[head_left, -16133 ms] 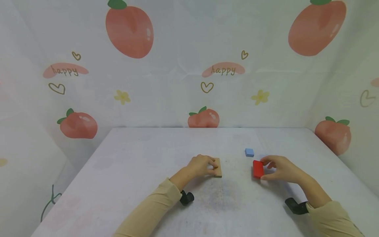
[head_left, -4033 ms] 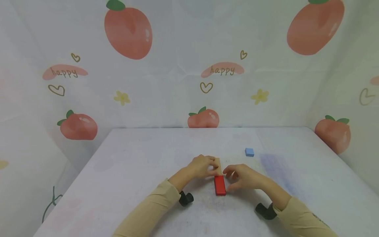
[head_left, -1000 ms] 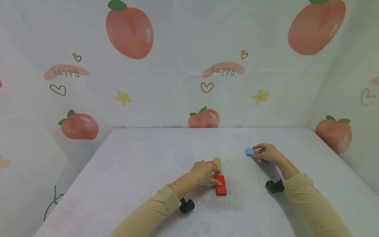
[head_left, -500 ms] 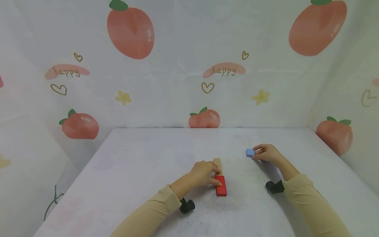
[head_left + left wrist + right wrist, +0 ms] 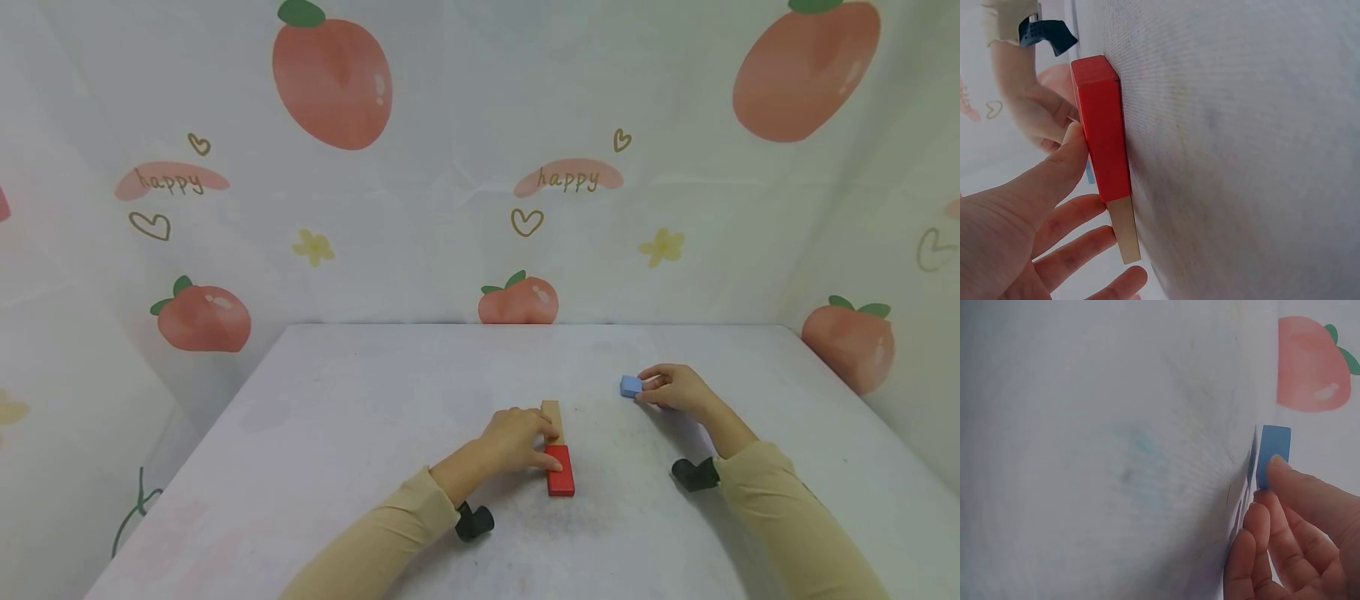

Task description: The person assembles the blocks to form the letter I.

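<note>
In the head view, a red rectangular block [image 5: 560, 483] lies flat with its far end against the near end of a pale wooden block [image 5: 551, 408], making one line. My left hand [image 5: 513, 439] rests on both: the thumb lies on the red block and the fingers touch the wooden one, partly covering it. The left wrist view shows the thumb on the red block [image 5: 1102, 137] and fingertips at the wooden block [image 5: 1125, 234]. Farther back and to the right, my right hand [image 5: 678, 389] pinches a small blue block [image 5: 630, 386] by its right side, low at the table.
The white table [image 5: 375, 400] carries these blocks, with its back edge along a fruit-printed curtain [image 5: 450, 233]. Black wrist mounts [image 5: 474, 522] sit under both forearms. A green cord [image 5: 137, 508] hangs at the lower left.
The red block was brought from the right to the wooden block earlier. My right hand has since moved back to the blue block, now shifted slightly left. My left thumb has come onto the red block.
</note>
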Demonstrator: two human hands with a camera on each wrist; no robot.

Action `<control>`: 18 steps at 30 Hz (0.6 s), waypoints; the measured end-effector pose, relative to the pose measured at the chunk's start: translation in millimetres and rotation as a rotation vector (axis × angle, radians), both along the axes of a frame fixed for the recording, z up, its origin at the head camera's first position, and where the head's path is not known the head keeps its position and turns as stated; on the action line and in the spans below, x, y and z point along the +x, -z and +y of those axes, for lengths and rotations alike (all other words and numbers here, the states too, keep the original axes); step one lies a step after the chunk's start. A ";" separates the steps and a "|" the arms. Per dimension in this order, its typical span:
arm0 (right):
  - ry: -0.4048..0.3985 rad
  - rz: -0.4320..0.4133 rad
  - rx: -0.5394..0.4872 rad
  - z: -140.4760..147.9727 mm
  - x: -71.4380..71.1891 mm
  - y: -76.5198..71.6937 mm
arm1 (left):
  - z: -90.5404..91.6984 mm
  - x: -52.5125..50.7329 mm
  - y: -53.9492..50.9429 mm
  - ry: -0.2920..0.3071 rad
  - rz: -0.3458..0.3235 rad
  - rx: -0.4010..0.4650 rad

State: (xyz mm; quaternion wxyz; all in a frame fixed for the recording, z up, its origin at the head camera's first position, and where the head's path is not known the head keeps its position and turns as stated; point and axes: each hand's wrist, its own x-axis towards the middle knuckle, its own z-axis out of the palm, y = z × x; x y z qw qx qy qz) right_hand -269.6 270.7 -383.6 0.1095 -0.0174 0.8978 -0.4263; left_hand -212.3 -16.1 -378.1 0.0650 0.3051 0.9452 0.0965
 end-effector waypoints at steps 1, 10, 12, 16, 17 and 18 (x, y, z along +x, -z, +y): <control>0.002 0.000 -0.002 -0.6 0.0 -0.3 | 0.1 0.0 0.0 0.000 -0.001 -0.001; -0.020 0.011 -0.020 -5.6 0.3 -2.0 | -0.2 0.6 -0.1 -0.010 -0.015 0.001; -0.018 0.013 -0.019 -5.9 -0.8 -1.2 | -0.3 0.2 0.3 -0.009 -0.014 0.006; -0.014 0.018 -0.012 -6.6 -2.1 0.0 | -0.3 -0.3 1.3 -0.010 -0.017 0.013; -0.011 0.017 -0.012 -7.0 -2.4 0.0 | -0.3 -0.4 1.5 -0.010 -0.019 0.014; -0.011 0.017 -0.012 -7.3 -2.1 -0.3 | -0.2 -0.4 1.5 -0.011 -0.020 0.014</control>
